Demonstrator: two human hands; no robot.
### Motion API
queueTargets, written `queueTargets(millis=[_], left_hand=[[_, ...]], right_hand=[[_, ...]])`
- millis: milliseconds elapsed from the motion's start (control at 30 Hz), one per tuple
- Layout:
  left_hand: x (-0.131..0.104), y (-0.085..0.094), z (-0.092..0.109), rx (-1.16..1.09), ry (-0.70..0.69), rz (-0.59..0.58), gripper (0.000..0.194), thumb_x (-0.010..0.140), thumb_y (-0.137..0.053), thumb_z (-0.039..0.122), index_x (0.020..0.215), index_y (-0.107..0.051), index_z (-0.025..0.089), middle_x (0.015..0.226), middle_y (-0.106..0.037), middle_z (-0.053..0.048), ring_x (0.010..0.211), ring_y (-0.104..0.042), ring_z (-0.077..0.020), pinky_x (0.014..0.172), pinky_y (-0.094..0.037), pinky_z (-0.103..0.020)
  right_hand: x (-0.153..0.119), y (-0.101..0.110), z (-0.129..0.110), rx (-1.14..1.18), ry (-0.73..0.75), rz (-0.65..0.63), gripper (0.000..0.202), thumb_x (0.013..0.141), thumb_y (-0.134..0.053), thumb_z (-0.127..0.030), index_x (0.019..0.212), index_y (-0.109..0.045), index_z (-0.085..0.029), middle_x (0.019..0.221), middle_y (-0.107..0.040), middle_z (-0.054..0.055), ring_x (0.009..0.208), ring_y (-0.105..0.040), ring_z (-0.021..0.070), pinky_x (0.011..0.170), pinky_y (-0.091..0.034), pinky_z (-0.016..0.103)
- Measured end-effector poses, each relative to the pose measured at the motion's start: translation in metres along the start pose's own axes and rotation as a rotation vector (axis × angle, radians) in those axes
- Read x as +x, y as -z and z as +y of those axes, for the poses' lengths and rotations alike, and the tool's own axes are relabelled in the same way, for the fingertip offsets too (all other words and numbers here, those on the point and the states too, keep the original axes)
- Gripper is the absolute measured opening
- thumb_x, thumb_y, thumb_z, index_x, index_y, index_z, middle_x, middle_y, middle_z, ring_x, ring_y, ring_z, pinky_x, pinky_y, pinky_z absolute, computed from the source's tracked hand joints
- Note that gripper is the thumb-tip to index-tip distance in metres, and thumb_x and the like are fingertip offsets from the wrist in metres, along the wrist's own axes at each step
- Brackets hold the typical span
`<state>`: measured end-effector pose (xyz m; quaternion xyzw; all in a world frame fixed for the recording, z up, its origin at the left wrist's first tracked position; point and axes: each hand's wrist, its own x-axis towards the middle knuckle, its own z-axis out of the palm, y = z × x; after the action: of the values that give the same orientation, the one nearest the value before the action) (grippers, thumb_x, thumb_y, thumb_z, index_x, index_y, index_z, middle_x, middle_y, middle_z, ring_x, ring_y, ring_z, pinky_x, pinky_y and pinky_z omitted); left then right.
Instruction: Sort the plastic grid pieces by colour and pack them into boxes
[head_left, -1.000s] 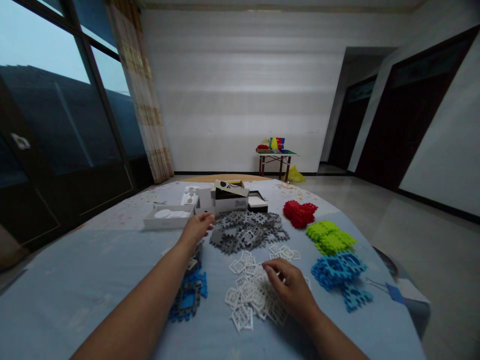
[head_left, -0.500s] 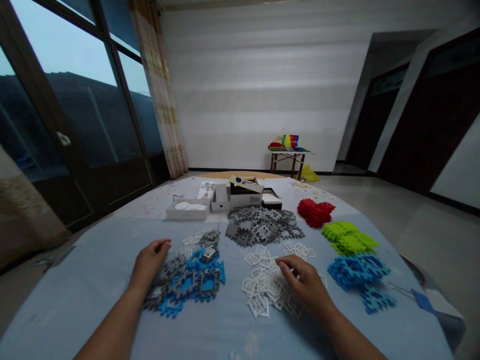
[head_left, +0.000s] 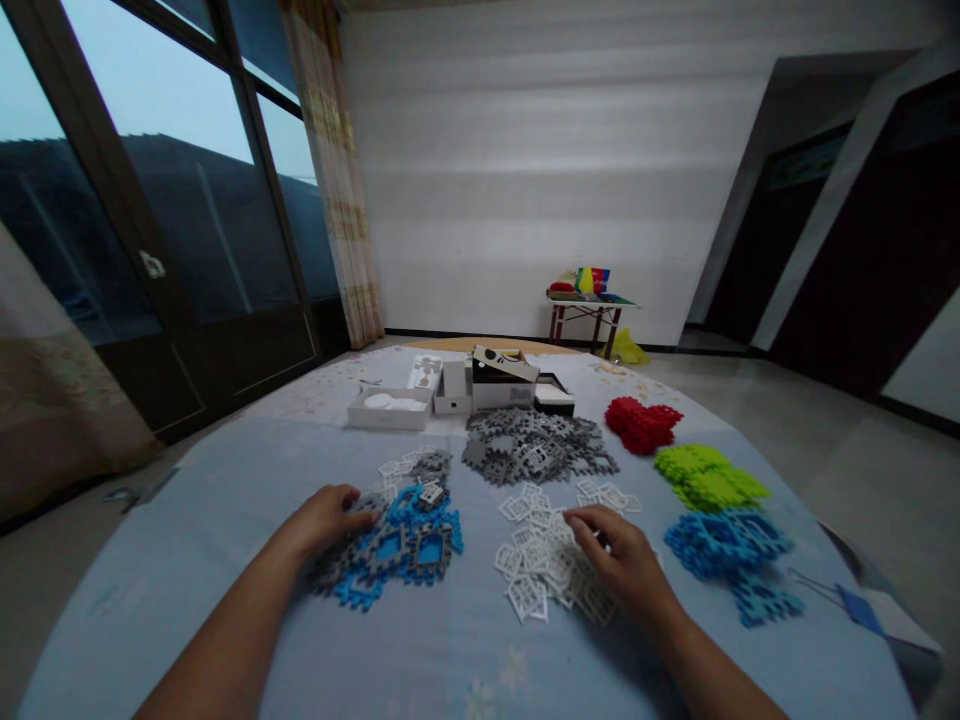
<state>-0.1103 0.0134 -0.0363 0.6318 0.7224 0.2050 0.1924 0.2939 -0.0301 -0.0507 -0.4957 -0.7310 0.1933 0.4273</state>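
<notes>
On the left, my left hand is over the edge of a mixed pile of blue and grey interlocking pieces; its thumb and fingers are apart, with nothing visible between them. My right hand hovers at the right side of a heap of white square frames, thumb and index finger nearly together at the heap's edge. Whether a piece is between those fingertips is too small to tell. A small grey-and-white piece lies on top of the blue and grey pile.
Beyond the hands lies a large pile of grey pieces. Red, lime green and blue piles line the right side. A white tray and boxes stand at the back of the round table.
My left hand has moved right and lowered toward the blue and grey pile, its fingers spreading. My right hand keeps nearly the same place by the white frames. The whole view has shifted slightly.
</notes>
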Motion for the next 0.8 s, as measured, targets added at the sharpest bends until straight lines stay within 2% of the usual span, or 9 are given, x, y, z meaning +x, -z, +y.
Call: queueTargets(millis=[167, 267, 367, 467, 533, 600, 700, 800], left_hand=[[0.007, -0.004, -0.013, 0.022, 0.050, 0.078, 0.050, 0.048, -0.066, 0.054, 0.078, -0.064, 0.015, 0.082, -0.068, -0.010, 0.079, -0.062, -0.0266, 0.070, -0.046, -0.032], [0.009, 0.001, -0.011, 0.011, 0.029, 0.173, 0.057, 0.051, -0.064, 0.057, 0.087, -0.062, 0.013, 0.090, -0.066, -0.013, 0.083, -0.062, -0.0273, 0.074, -0.047, -0.035], [0.007, 0.010, 0.004, -0.053, 0.032, 0.277, 0.066, 0.055, -0.058, 0.064, 0.099, -0.059, 0.013, 0.094, -0.064, -0.013, 0.082, -0.061, -0.0261, 0.074, -0.048, -0.036], [0.001, 0.016, 0.030, -0.133, 0.026, 0.337, 0.070, 0.056, -0.056, 0.067, 0.106, -0.056, 0.018, 0.092, -0.062, -0.010, 0.081, -0.061, -0.0249, 0.073, -0.049, -0.037], [-0.005, 0.015, 0.049, -0.176, -0.002, 0.302, 0.069, 0.057, -0.057, 0.067, 0.109, -0.055, 0.020, 0.092, -0.062, -0.009, 0.080, -0.061, -0.0237, 0.072, -0.049, -0.036], [-0.009, 0.008, 0.070, -0.197, -0.036, 0.207, 0.069, 0.059, -0.056, 0.066, 0.111, -0.054, 0.021, 0.094, -0.062, -0.008, 0.079, -0.062, -0.0226, 0.071, -0.049, -0.034], [-0.012, -0.010, 0.100, -0.154, -0.125, 0.043, 0.067, 0.060, -0.056, 0.065, 0.111, -0.056, 0.021, 0.095, -0.063, -0.008, 0.078, -0.062, -0.0224, 0.070, -0.049, -0.033], [-0.006, -0.029, 0.130, -0.049, -0.249, -0.056, 0.063, 0.059, -0.058, 0.063, 0.108, -0.060, 0.024, 0.093, -0.065, -0.007, 0.078, -0.061, -0.0231, 0.072, -0.047, -0.034]], right_hand=[[0.001, 0.003, -0.001, 0.000, -0.014, 0.009, 0.029, 0.086, -0.043, -0.036, 0.090, -0.066, -0.018, 0.088, -0.066, 0.008, 0.076, -0.059, 0.0170, 0.062, -0.045, 0.026], [0.003, 0.007, 0.001, -0.021, -0.038, 0.021, 0.030, 0.086, -0.043, -0.035, 0.090, -0.066, -0.018, 0.087, -0.066, 0.007, 0.076, -0.059, 0.0172, 0.063, -0.045, 0.027], [0.006, 0.009, 0.007, -0.051, -0.082, 0.052, 0.028, 0.084, -0.044, -0.033, 0.088, -0.066, -0.017, 0.085, -0.067, 0.007, 0.077, -0.059, 0.0181, 0.068, -0.045, 0.028], [0.008, 0.010, 0.014, -0.044, -0.149, 0.084, 0.027, 0.083, -0.045, -0.031, 0.089, -0.066, -0.016, 0.086, -0.067, 0.008, 0.076, -0.060, 0.0186, 0.070, -0.045, 0.029], [0.009, 0.011, 0.017, -0.023, -0.174, 0.088, 0.027, 0.082, -0.046, -0.031, 0.090, -0.066, -0.015, 0.086, -0.068, 0.007, 0.077, -0.060, 0.0189, 0.070, -0.045, 0.029], [0.010, 0.010, 0.018, -0.002, -0.179, 0.085, 0.026, 0.081, -0.046, -0.030, 0.091, -0.066, -0.015, 0.084, -0.068, 0.007, 0.076, -0.061, 0.0191, 0.071, -0.045, 0.029], [0.010, 0.009, 0.019, 0.026, -0.169, 0.079, 0.025, 0.081, -0.047, -0.029, 0.090, -0.066, -0.016, 0.084, -0.068, 0.007, 0.076, -0.061, 0.0188, 0.071, -0.045, 0.029], [0.011, 0.009, 0.018, 0.037, -0.147, 0.072, 0.025, 0.081, -0.047, -0.028, 0.089, -0.067, -0.016, 0.085, -0.068, 0.006, 0.078, -0.060, 0.0183, 0.071, -0.045, 0.028]])
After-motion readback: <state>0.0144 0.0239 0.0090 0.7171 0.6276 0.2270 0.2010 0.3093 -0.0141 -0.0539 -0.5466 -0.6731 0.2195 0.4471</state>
